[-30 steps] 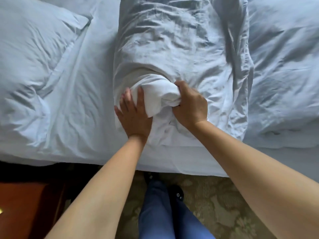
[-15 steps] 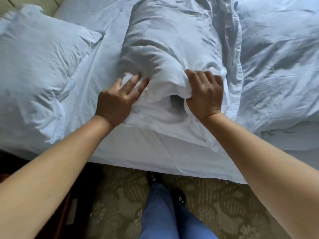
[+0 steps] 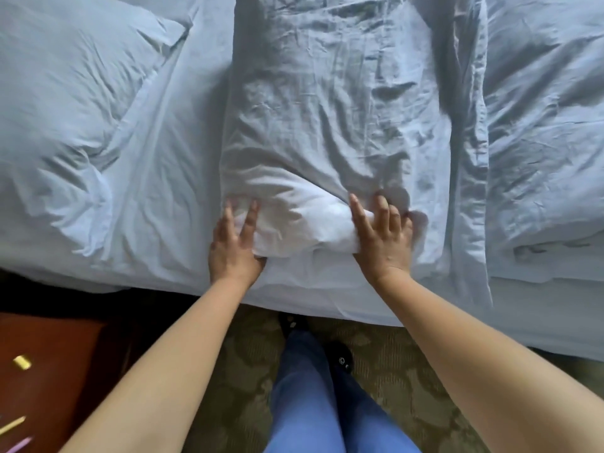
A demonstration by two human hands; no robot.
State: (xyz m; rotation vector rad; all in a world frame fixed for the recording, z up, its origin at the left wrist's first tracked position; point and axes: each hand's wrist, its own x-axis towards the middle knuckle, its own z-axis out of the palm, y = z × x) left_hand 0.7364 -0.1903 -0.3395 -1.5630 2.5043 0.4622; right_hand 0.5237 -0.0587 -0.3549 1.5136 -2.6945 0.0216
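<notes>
– Head view: what's different about the hands from a second ago?

– Back then the right hand (image 3: 382, 237) had the white end of the pillow (image 3: 300, 220) bunched in its fist. Half a second ago both hands were up on the pillowcase (image 3: 327, 109), tugging at its edge. Now neither grips anything. The left hand (image 3: 233, 243) lies with straight, slightly spread fingers on the pillow's near left corner, and the right hand lies flat with fingers fanned along its right side, partly on the case.

– So where's the pillow?

– It lies across the bed (image 3: 163, 207), most of it inside the blue-grey case. The near end still pokes out white between the two hands, close to the mattress edge.

– What does that mean for the job?

– I'd say the stuffing is nearly done, and they've gone from pulling to pressing and squaring the end. What's left is drawing the case mouth over that exposed white part. The second pillow (image 3: 65, 109) on the left and the duvet (image 3: 539, 125) on the right lie untouched.
</notes>
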